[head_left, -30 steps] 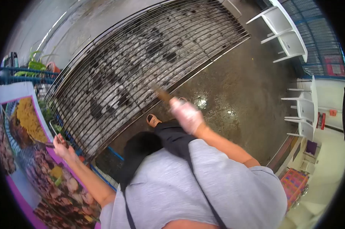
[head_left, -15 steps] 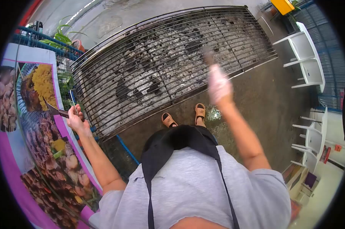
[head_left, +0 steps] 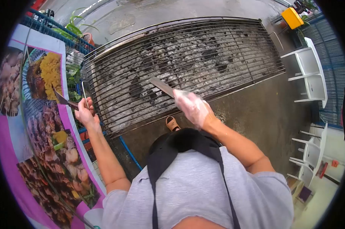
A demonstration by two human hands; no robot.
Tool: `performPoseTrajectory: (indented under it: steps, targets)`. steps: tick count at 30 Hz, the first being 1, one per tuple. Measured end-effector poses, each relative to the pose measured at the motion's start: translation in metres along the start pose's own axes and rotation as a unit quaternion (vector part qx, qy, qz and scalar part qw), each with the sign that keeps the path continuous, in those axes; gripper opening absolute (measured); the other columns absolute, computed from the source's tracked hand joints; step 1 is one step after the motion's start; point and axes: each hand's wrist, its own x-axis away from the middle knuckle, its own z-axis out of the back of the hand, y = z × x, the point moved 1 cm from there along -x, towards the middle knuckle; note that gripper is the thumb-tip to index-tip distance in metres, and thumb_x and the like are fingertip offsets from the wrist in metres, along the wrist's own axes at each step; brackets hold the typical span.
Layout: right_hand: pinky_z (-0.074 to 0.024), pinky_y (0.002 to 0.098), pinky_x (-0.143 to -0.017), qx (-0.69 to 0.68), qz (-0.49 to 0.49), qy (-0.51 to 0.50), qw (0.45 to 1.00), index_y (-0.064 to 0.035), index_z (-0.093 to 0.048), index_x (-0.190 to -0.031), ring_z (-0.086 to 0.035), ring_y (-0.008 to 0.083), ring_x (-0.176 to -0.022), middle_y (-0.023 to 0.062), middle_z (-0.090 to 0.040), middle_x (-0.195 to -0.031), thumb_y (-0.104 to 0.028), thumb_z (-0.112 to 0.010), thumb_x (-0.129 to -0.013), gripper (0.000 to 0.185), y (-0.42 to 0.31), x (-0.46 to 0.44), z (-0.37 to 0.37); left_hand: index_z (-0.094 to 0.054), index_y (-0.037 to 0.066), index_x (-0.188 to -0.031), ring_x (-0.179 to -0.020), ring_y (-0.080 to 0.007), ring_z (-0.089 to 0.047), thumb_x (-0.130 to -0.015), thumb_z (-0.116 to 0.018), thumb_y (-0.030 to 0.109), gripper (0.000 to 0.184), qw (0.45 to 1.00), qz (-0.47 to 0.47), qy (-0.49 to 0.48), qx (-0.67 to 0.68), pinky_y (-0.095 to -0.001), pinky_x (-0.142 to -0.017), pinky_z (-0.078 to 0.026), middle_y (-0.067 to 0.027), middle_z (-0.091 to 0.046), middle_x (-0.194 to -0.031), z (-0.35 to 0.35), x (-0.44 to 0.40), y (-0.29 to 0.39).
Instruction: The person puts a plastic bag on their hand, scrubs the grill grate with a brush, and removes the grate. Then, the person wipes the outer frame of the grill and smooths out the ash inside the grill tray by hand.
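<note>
My left hand (head_left: 87, 113) is closed around a dark, pointed knife (head_left: 65, 101), its blade toward the banner. The grate's bent wire handle (head_left: 84, 89) runs down to the same fingers; whether they grip it too I cannot tell. A thin, clear-white plastic glove covers my right hand (head_left: 192, 107), closed on a flat metal blade (head_left: 163, 87), whose handle is hidden in the fist. This blade slants up-left over the near part of a long barred grill grate (head_left: 218, 78). Ash and black charcoal pieces (head_left: 135, 87) lie under the bars.
On the left hangs a banner with food photos (head_left: 50, 126). A potted plant (head_left: 88, 39) stands behind the grill's left corner. White plastic chairs (head_left: 309, 74) line the right side. A blue bar (head_left: 129, 152) lies low near my left leg, above wet floor.
My right hand has swung left and down with the flat blade, from beyond the grate's near right to over its near middle. My left hand still holds the knife; the view has shifted slightly.
</note>
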Motion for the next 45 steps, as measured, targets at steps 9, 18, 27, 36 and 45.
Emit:
performPoseTrajectory:
  steps: [9,18,27,36,45]
  targets:
    - [-0.0522,0.0431,-0.089,0.090,-0.144,-0.155,0.973,-0.0020,-0.041,-0.137,-0.063,0.0331,-0.101,0.0231,-0.059,-0.117,-0.010,-0.044,-0.090,0.048,-0.023,-0.059,-0.044,-0.056,0.002,-0.090,-0.058,-0.0084,-0.062,-0.090,-0.056,0.011,0.010,1.000,0.006,0.011,-0.011,-0.0152,-0.042,-0.043,-0.0099,-0.067,-0.081,-0.004,0.006,0.002]
    - [-0.0544,0.0461,-0.074,0.178,-0.136,-0.052,0.973,-0.0032,-0.043,-0.132,-0.064,0.0347,-0.087,0.0204,-0.061,-0.102,-0.007,-0.044,-0.092,0.040,0.057,-0.013,0.029,-0.055,0.001,-0.090,-0.060,-0.0086,-0.063,-0.090,-0.057,0.012,0.011,1.000,0.015,0.012,0.007,-0.0151,-0.041,-0.043,-0.0107,-0.068,-0.081,-0.002,0.000,0.000]
    - [-0.0491,0.0433,-0.091,0.023,-0.042,-0.188,0.981,-0.0119,-0.033,-0.143,-0.060,0.0366,-0.104,0.0201,-0.056,-0.121,-0.007,-0.045,-0.090,0.055,-0.021,-0.020,-0.030,-0.057,0.001,-0.091,-0.061,-0.0092,-0.065,-0.090,-0.056,0.011,0.010,1.000,0.005,0.011,0.021,-0.0158,-0.040,-0.044,-0.0102,-0.068,-0.081,-0.006,0.008,0.004]
    - [-0.0521,0.0384,-0.089,0.011,0.021,-0.158,0.987,-0.0083,-0.036,-0.141,-0.061,0.0313,-0.106,0.0173,-0.060,-0.118,-0.008,-0.045,-0.089,0.052,-0.040,-0.027,-0.047,-0.055,0.002,-0.091,-0.062,-0.0095,-0.065,-0.090,-0.056,0.010,0.008,1.000,0.001,0.014,0.018,-0.0157,-0.042,-0.044,-0.0103,-0.068,-0.081,-0.006,0.009,0.005]
    - [-0.0532,0.0394,-0.079,0.119,-0.162,-0.291,0.935,-0.0118,-0.050,-0.130,-0.063,0.0263,-0.085,0.0115,-0.064,-0.093,-0.020,-0.041,-0.096,0.036,0.049,0.001,0.066,-0.054,0.001,-0.092,-0.062,-0.0096,-0.064,-0.090,-0.056,0.010,0.010,1.000,0.008,0.015,0.017,-0.0162,-0.041,-0.044,-0.0095,-0.067,-0.080,-0.005,0.010,0.004]
